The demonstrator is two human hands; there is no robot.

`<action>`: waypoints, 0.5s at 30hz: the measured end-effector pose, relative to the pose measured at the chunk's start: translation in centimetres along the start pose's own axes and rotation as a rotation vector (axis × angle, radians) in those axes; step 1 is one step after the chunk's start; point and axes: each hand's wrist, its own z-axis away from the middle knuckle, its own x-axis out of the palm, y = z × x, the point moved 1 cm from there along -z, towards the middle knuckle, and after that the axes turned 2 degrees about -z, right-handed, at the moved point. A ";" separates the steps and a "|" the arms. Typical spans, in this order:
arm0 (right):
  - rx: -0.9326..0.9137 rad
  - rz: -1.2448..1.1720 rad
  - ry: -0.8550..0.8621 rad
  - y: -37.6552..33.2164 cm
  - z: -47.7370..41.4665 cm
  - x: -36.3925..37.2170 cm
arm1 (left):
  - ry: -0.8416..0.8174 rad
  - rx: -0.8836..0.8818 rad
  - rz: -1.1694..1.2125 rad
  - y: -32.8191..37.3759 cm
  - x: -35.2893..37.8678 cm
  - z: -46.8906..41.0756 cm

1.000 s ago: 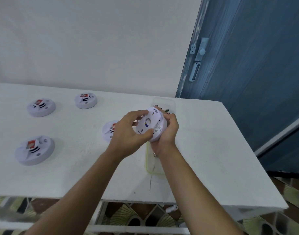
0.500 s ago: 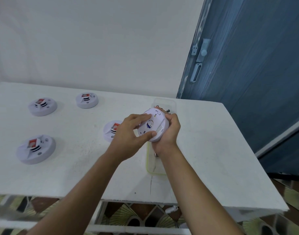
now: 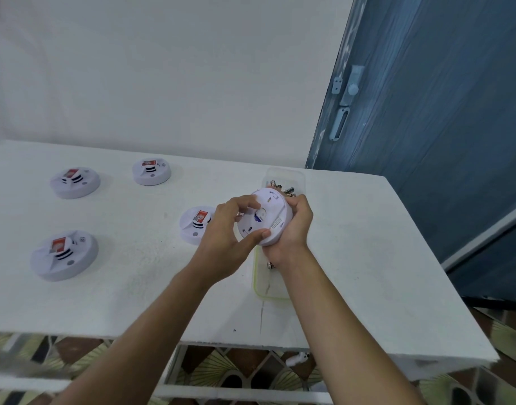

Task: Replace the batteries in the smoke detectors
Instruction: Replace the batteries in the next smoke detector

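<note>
**A:** What has changed in the last second?

**B:** The left hand (image 3: 226, 239) has slid further over the held detector (image 3: 264, 219); its fingers (image 3: 241, 203) now curl across the far part of the back face, where before they only touched the rim; the thumb (image 3: 255, 235) presses the near edge. The disc has also sunk a little and turned in the grasp.

**A:** And the right hand (image 3: 296, 229)?

**B:** It is cupped round the right side and underside, gripping firmly as before; so both hands are closed on the one detector.

**A:** What does that mean for the job?

**B:** It looks like a twist to free the back plate; I judge the battery is not yet reached.

**A:** How does the thing look, and where is it?

**B:** It is white and round, tilted with its back toward the camera; there is a round centre, a small blue mark and fine slots at the right rim. It is held in the air over the far half of the clear tray (image 3: 265, 290) that holds loose batteries (image 3: 284, 190); the other detectors (image 3: 64, 255) lie to the left on the table (image 3: 133, 302).
</note>
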 end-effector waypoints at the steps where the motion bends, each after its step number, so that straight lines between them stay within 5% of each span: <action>1: 0.001 0.011 -0.002 0.0 0.0 0.0 | 0.000 -0.008 0.002 0.0 0.0 0.0; 15: -0.051 0.082 -0.030 0.8 -0.1 0.1 | 0.145 -0.186 0.005 1.5 0.0 -0.7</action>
